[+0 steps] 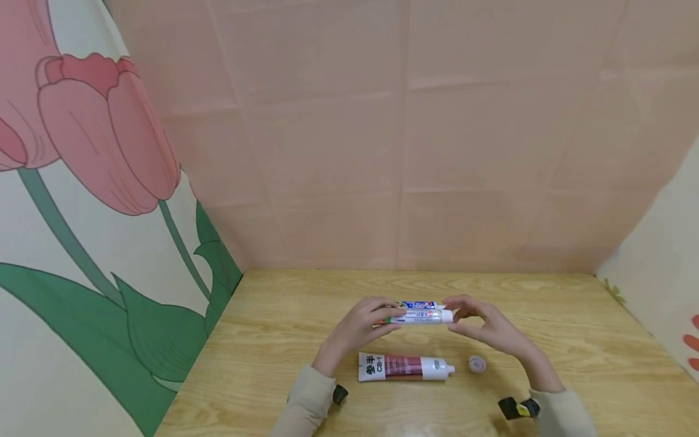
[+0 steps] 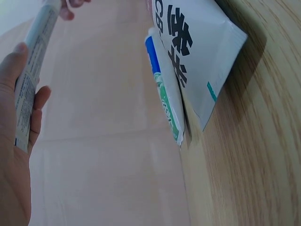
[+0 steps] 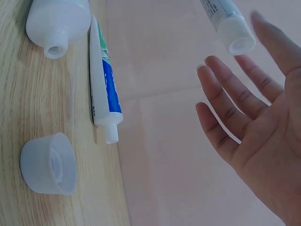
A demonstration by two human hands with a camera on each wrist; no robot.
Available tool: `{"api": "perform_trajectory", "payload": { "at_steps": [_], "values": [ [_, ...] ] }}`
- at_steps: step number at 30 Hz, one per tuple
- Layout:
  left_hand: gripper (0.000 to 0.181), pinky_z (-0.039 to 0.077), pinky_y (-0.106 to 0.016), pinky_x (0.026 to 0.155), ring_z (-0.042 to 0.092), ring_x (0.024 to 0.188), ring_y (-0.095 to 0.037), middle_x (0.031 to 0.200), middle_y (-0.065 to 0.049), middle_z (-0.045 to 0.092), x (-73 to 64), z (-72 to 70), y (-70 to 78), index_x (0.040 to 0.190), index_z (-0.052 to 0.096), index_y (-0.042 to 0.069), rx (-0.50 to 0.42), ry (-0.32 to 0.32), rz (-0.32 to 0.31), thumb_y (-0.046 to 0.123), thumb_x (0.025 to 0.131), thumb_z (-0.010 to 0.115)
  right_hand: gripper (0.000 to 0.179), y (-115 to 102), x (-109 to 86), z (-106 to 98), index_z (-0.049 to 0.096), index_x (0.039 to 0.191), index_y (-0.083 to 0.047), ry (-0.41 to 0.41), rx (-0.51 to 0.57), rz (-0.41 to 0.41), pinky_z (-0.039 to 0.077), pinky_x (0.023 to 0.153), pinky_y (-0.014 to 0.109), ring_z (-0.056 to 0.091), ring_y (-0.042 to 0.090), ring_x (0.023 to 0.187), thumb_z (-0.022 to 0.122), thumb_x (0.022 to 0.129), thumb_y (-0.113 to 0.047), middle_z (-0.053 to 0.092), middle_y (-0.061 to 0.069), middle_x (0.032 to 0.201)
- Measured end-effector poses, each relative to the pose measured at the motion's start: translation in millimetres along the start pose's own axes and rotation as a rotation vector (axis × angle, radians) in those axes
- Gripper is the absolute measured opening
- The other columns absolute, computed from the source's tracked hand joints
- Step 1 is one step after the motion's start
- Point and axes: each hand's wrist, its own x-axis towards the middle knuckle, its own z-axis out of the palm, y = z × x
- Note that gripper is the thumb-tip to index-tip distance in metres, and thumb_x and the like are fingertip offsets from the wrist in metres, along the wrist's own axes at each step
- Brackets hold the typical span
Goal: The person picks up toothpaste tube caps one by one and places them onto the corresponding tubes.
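Note:
My left hand (image 1: 363, 321) grips a white toothpaste tube (image 1: 427, 317) by its tail end, holding it level above the table. In the left wrist view the thumb and fingers wrap this tube (image 2: 35, 70). A white cap (image 3: 237, 37) sits on its right end. Around that end my right hand (image 1: 486, 325) is spread, its thumb and fingers apart with a gap to the cap in the right wrist view. Just behind the held tube lies a blue and green toothpaste tube (image 3: 109, 84), its bare nozzle showing.
Nearer me on the wooden table (image 1: 262, 364) lies a large white and dark-pink toothpaste tube (image 1: 404, 368), its nozzle uncapped and pointing right. A loose translucent white cap (image 1: 477, 364) lies right of it. A pink cloth wall (image 1: 404, 152) rises behind the table.

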Motion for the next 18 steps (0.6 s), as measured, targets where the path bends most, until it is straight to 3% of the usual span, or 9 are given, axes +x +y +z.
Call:
{"api": "perform_trajectory", "payload": {
  "at_steps": [7, 13, 18],
  "values": [
    [0.034, 0.039, -0.017, 0.099, 0.055, 0.105, -0.006, 0.114, 0.002, 0.061, 6.8, 7.3, -7.4, 0.117, 0.063, 0.018, 0.019, -0.002, -0.018, 0.026, 0.084, 0.068, 0.044, 11, 11.6, -7, 0.053, 0.122, -0.014, -0.019, 0.009, -0.040, 0.049, 0.080, 0.022, 0.059, 0.011, 0.089, 0.070, 0.082, -0.012, 0.059, 0.000, 0.113],
    [0.038, 0.039, -0.017, 0.099, 0.054, 0.105, -0.007, 0.114, 0.002, 0.061, 10.3, 12.4, -11.3, 0.117, 0.063, 0.018, 0.024, -0.003, -0.033, 0.023, 0.081, 0.071, 0.036, 7, 18.3, -12, 0.056, 0.112, -0.007, -0.005, 0.022, -0.061, 0.049, 0.077, 0.021, 0.060, 0.016, 0.083, 0.071, 0.080, -0.006, 0.061, 0.003, 0.100],
    [0.035, 0.038, -0.017, 0.100, 0.054, 0.107, -0.006, 0.115, 0.003, 0.061, 12.0, 18.1, -15.1, 0.118, 0.062, 0.018, 0.031, -0.021, -0.053, 0.028, 0.085, 0.066, 0.034, 23, 23.1, -14, 0.057, 0.109, -0.012, -0.001, 0.020, -0.070, 0.049, 0.077, 0.020, 0.060, 0.015, 0.082, 0.072, 0.079, -0.007, 0.061, -0.002, 0.096]
  ]
}}
